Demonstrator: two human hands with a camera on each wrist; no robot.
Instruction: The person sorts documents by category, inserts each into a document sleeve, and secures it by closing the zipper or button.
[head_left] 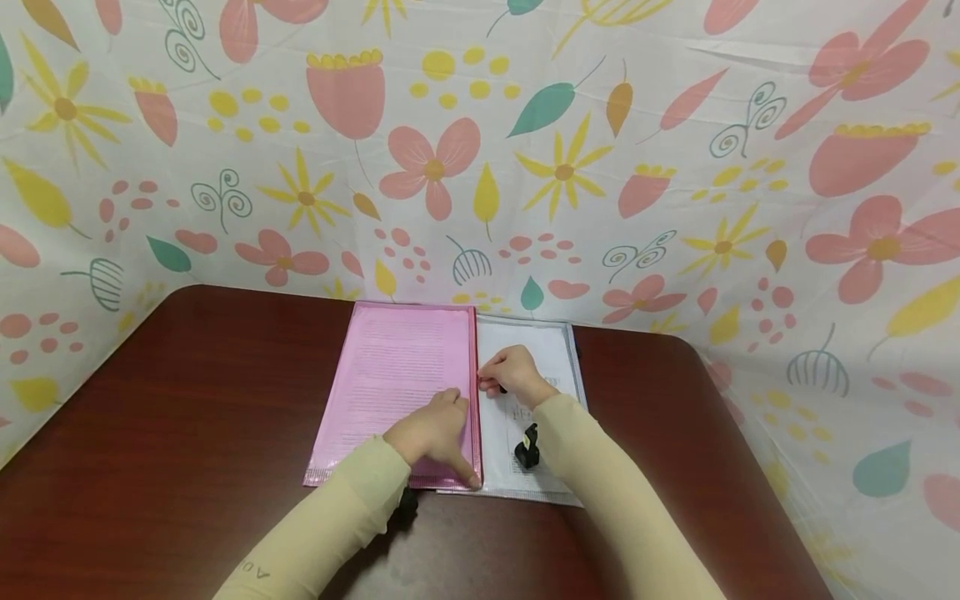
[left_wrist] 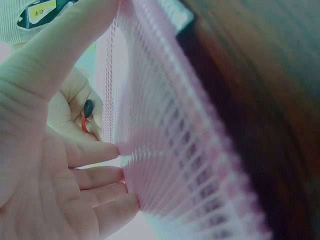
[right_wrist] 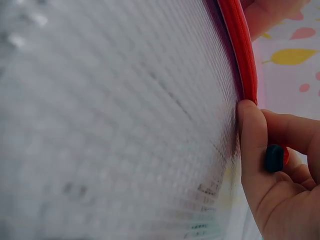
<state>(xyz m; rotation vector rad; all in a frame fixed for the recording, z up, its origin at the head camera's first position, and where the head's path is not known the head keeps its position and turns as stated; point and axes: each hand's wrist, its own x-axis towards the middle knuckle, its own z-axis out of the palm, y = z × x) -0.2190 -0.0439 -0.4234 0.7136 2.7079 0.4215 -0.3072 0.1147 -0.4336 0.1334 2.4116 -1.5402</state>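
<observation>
A pink mesh zip pouch (head_left: 397, 367) with printed paper inside lies on the table, a red zipper (head_left: 473, 375) along its right edge. My left hand (head_left: 438, 429) rests on the pouch near that edge, fingers and thumb spread. My right hand (head_left: 513, 375) pinches the zipper's pull at the red edge, about halfway along. The pull's black tip (right_wrist: 274, 158) and a bit of its red cord stick out among my right fingers. Under my right forearm lies a white mesh zip pouch (head_left: 495, 450) with a grey border and printed paper in it, partly covered by the pink one.
Both pouches lie on a dark reddish-brown table (head_left: 187, 400) with rounded back corners. A flower-printed cloth (head_left: 450, 250) hangs behind the table and along its sides. Black camera mounts (head_left: 528, 447) are worn at my wrists.
</observation>
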